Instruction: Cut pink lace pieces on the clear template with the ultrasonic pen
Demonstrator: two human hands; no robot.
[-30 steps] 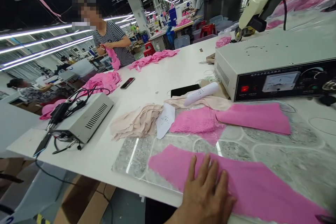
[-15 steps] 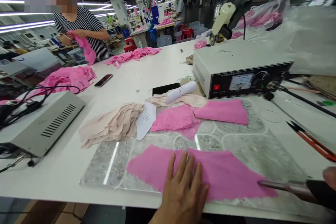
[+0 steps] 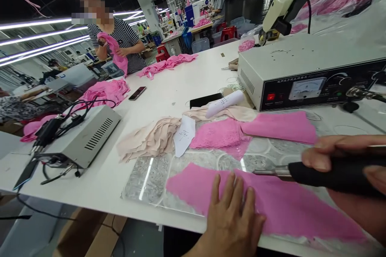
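A pink fabric panel (image 3: 289, 209) lies flat on a grey marbled board (image 3: 138, 186) near the table's front edge. My left hand (image 3: 232, 213) rests palm down on the panel, fingers spread. My right hand (image 3: 340, 152) grips an ultrasonic hand tool (image 3: 316, 174) with a black handle and a metal tip. The tip points left, at the panel's upper edge near my left fingers; whether it touches cannot be made out. Behind the panel lie a folded pink piece (image 3: 280, 126), a pink lace piece (image 3: 218, 134) and a white dotted paper template (image 3: 184, 134).
Behind the board stands a generator box (image 3: 301, 80) with a dial; another metal box (image 3: 81, 136) with cables is at left. Layered beige fabric (image 3: 150, 138), a rolled paper (image 3: 224, 102) and a phone (image 3: 137, 93) lie around. Across the table a person (image 3: 117, 44) holds pink fabric.
My right hand has brought the tool from the panel's right corner up and left to its upper edge. My left hand stays flat on the panel. The view has turned slightly left.
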